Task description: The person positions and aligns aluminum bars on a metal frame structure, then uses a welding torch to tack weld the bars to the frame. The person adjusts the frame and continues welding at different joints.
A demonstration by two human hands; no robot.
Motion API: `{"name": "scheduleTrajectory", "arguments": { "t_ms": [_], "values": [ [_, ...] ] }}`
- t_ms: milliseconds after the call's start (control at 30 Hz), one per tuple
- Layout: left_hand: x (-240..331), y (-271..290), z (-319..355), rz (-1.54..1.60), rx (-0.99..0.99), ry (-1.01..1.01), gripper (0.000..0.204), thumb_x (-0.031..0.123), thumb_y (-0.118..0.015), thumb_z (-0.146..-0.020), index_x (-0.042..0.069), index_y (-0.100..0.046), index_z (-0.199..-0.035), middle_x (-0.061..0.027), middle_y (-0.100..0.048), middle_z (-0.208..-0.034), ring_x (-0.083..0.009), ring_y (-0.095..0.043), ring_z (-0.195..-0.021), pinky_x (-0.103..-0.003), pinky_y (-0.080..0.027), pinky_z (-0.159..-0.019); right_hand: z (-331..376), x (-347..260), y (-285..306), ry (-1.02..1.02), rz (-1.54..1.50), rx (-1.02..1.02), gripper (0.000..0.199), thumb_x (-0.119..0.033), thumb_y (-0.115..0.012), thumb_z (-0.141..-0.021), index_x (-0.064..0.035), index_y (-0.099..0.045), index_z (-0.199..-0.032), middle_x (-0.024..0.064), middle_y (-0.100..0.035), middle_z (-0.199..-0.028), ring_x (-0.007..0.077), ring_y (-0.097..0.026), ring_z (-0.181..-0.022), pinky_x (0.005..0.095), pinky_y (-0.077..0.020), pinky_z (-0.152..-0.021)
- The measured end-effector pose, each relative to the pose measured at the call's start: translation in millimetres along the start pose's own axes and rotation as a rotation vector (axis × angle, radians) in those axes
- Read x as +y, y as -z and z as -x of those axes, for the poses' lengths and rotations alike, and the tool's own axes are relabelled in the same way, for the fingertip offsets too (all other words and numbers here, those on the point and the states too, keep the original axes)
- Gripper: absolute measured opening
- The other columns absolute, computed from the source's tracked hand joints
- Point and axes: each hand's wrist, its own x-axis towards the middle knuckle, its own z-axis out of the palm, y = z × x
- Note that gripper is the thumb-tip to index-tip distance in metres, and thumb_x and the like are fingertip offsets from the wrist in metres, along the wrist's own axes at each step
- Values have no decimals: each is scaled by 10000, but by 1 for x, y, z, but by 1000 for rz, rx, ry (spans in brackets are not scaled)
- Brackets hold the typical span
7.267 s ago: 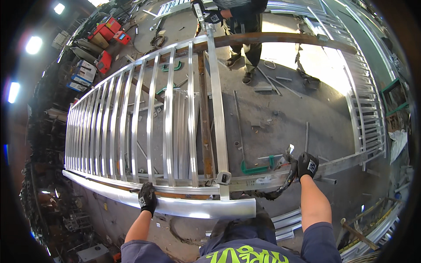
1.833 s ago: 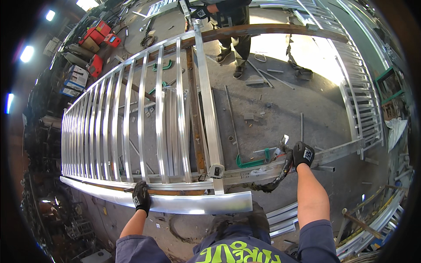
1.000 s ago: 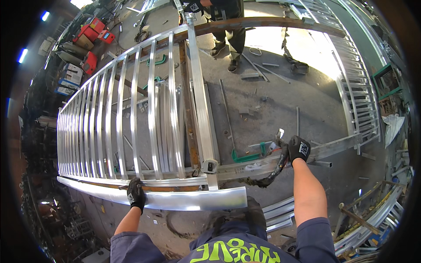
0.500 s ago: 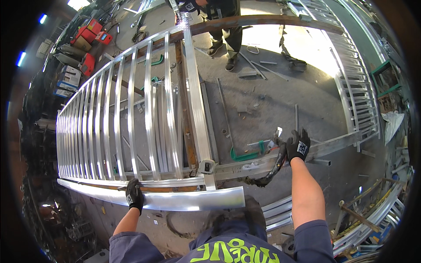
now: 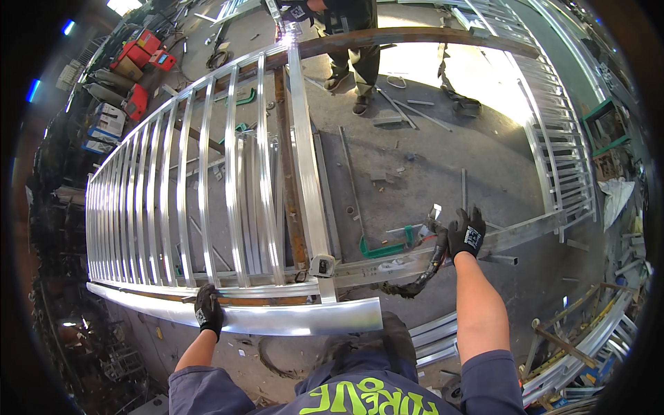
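Fingers, left: black-gloved left hand [image 5: 208, 311] curls closed over the near edge of the long shiny curved aluminium rail [image 5: 277, 319], at about 7 o'clock in the view.
Fingers, right: black-gloved right hand [image 5: 467, 232] lies spread, fingers splayed, pressing on the straight silver metal bar [image 5: 526, 235] at about 3 o'clock; a black braided cable [image 5: 429, 266] hangs just below it. It grips nothing that I can tell.
Workpiece: large silver railing panel with many parallel vertical bars [image 5: 200, 200] lies flat on rusty steel supports, running from 9 o'clock toward 12.
Rail position: along the panel's near end, touching it, at 6 to 8 o'clock.
Marker: small tape measure [image 5: 322, 265] sits on the panel's corner, just above the rail.
Nearby: green clamp [image 5: 380, 249] on the concrete floor [image 5: 429, 159]; another person's legs [image 5: 360, 55] at 12 o'clock, at the panel's far end.
Progress (judgement): bars look already set in the frame; the near rail appears aligned but held by hand, so fixing it looks still to do.
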Motion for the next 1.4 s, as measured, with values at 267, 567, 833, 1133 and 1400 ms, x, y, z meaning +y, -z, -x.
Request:
{"name": "scheduleTrajectory", "arguments": {
  "t_ms": [267, 567, 833, 1133, 1400],
  "values": [
    [-4, -1, -2, -27, -18, -10, 356, 216, -535, -1066, 42, -729, -1309, -195, -719, -1403, -410, -616, -1396, -507, -429, -1241, 0, -2, 1, 3, -8, 15, 497, -290, -720, -950, -197, -705, -1437, 207, -493, -1682, 385, -433, -1573, 563, -321, -1312],
    [-4, 0, 2, 19, 4, -9, 345, 215, -548, -1059, 47, -733, -1297, -195, -722, -1394, -415, -610, -1404, -516, -419, -1250, -3, -4, 8, -3, -41, -43, 499, -275, -721, -947, -191, -704, -1439, 210, -499, -1679, 391, -439, -1570, 547, -337, -1304],
    [6, 5, 1, 1, 0, 5, 337, 223, -541, -1065, 45, -736, -1274, -190, -727, -1379, -415, -611, -1397, -519, -414, -1252, -1, -3, 6, -26, 36, -74, 739, -310, -685, -975, -240, -474, -1680, 190, -295, -1805, 366, -248, -1680, 572, -236, -1342],
    [6, 5, -1, -23, 14, -2, 352, 175, -542, -1026, 35, -742, -1281, -197, -728, -1380, -411, -611, -1398, -513, -425, -1246, -4, -2, 1, -6, 83, -37, 721, -301, -674, -975, -238, -482, -1667, 181, -440, -1713, 338, -376, -1614, 574, -257, -1332],
    [5, 5, 1, -13, 9, 8, 356, 168, -544, -1026, 34, -743, -1290, -205, -723, -1390, -416, -614, -1396, -515, -428, -1244, -7, -7, 12, -25, -54, -100, 425, -306, -663, -986, -125, -761, -1358, 156, -783, -1309, 354, -721, -1226, 507, -498, -1150]
  ]
}}
